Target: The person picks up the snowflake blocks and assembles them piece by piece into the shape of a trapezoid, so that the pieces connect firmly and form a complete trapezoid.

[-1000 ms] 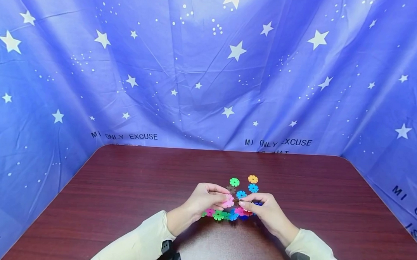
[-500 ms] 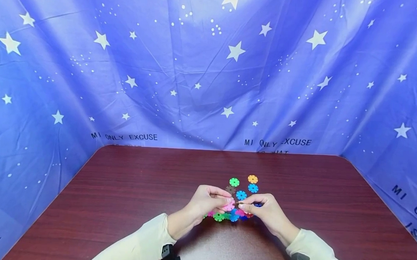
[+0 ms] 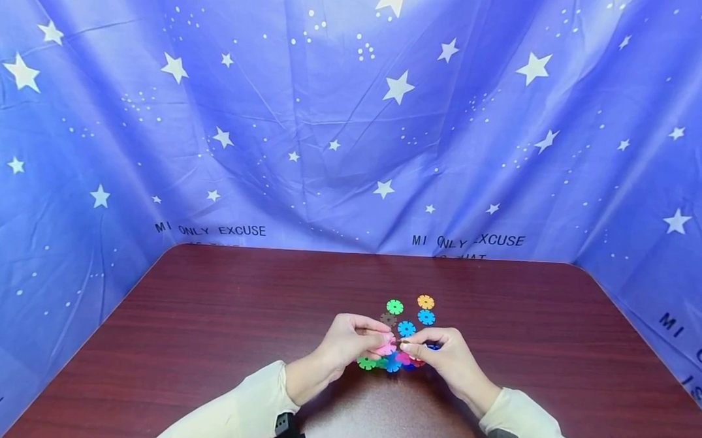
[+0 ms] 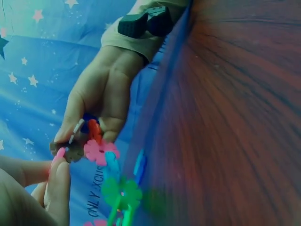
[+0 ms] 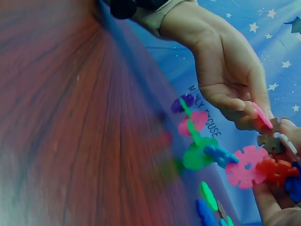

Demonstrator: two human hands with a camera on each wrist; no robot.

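Note:
My left hand (image 3: 345,346) pinches a pink notched disc (image 3: 387,345), a flower-shaped building piece. Facing it, my right hand (image 3: 451,360) pinches a brown notched disc (image 5: 270,141) between thumb and fingers. The two discs meet edge to edge in the left wrist view; whether their slots are locked cannot be told. From the brown disc runs a linked chain with a white disc (image 5: 288,143), a red disc (image 5: 276,170), another pink disc (image 5: 247,165) and a green disc (image 5: 200,153). In the head view the hands hide part of this chain.
Beyond the hands, loose discs lie on the dark red table (image 3: 235,318): a green one (image 3: 395,306), a brown one (image 3: 388,319), an orange one (image 3: 426,302) and two blue ones, the nearer blue disc (image 3: 406,328) close to my fingers. A starry blue curtain (image 3: 332,113) surrounds the table.
My left hand has shifted slightly right and nearer to me, bringing its pink disc up to the brown one. The right hand has barely moved, and the loose discs lie as before.

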